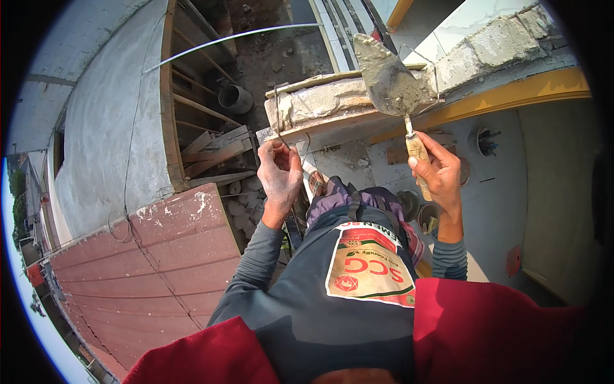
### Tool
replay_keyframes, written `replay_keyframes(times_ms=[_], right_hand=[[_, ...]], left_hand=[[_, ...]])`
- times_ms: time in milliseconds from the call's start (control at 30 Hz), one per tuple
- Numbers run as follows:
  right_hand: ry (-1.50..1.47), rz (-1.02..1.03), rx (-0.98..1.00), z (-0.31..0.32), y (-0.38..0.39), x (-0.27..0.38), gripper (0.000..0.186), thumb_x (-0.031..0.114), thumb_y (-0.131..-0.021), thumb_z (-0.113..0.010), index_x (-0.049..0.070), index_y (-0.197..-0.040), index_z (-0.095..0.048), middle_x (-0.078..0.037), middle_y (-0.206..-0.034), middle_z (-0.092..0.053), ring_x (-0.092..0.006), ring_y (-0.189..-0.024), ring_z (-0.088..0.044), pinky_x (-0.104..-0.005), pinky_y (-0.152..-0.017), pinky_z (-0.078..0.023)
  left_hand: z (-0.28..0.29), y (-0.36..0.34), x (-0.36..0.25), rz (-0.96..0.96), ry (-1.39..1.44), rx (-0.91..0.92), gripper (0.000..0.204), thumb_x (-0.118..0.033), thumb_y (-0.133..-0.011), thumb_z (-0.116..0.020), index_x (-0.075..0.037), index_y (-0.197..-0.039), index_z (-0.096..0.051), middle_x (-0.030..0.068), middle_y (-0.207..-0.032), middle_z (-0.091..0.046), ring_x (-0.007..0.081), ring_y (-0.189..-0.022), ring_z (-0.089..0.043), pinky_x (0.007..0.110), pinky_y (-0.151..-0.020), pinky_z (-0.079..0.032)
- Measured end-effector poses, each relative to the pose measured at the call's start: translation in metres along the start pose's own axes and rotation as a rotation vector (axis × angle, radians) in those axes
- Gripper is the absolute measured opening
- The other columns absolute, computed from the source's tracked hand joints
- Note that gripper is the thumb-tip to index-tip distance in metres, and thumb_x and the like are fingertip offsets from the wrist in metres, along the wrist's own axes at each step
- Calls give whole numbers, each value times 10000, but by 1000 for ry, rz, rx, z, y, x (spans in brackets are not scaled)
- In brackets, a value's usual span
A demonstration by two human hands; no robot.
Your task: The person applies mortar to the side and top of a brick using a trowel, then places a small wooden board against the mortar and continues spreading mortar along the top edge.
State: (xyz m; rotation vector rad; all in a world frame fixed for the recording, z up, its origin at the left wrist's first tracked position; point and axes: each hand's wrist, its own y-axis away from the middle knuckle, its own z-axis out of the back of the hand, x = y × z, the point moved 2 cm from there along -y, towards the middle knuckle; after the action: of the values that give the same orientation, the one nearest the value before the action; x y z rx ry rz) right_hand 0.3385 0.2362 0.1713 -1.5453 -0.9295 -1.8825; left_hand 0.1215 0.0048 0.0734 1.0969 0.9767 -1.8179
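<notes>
My right hand (436, 171) grips the wooden handle of a trowel (388, 82) smeared with grey mortar; its blade is raised over a rough mortar-coated ledge (326, 97). My left hand (279, 179) has its fingers curled on the lower end of a thin bent metal rod (277, 109), which hooks over a thin board along the ledge. A wooden board (342, 121) runs along the ledge's front face, and a second bent metal rod (437, 80) sits over the ledge just right of the blade.
Below right are a tiled floor (486, 211) and several buckets (428, 217). A yellow beam (518, 93) runs under the ledge. At left are a grey wall (105, 141), timber planks (211, 153) and a red-brown panel (134, 275). A grey cylindrical bucket (235, 99) stands beyond.
</notes>
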Motion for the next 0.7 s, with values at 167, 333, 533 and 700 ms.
replay_keyframes(times_ms=[167,333,533,700], right_hand=[[555,366,58,-7,-6,5,536,67,-852,-792,-31,-1349,-614,-163,-1056,-709,-222,-874,-681,-329,-783,-545],[644,534,86,-21,-19,11,464,71,-872,-769,-16,-1304,-621,-170,-1043,-681,-312,-891,-688,-375,-765,-555],[794,589,147,-28,-37,4,454,54,-882,-741,10,-1310,-597,-183,-1066,-686,-384,-907,-689,-421,-757,-564],[845,541,276,-37,-42,-3,441,33,-897,-732,-45,-1312,-602,-224,-1106,-689,-376,-925,-695,-401,-816,-560]], left_hand=[[21,9,45,272,232,-131,364,11,-940,-718,-44,-1124,-410,78,-887,-632,101,-794,-598,248,-717,-508],[22,10,49,264,299,-148,389,-17,-940,-734,-40,-1146,-405,68,-899,-636,95,-783,-583,230,-709,-486],[24,-18,29,180,101,-128,452,-126,-918,-795,-35,-1236,-487,46,-923,-648,88,-774,-567,252,-681,-469],[37,-99,29,50,66,54,631,-334,-920,-769,-16,-1416,-546,195,-1310,-655,272,-1196,-636,381,-981,-517]])
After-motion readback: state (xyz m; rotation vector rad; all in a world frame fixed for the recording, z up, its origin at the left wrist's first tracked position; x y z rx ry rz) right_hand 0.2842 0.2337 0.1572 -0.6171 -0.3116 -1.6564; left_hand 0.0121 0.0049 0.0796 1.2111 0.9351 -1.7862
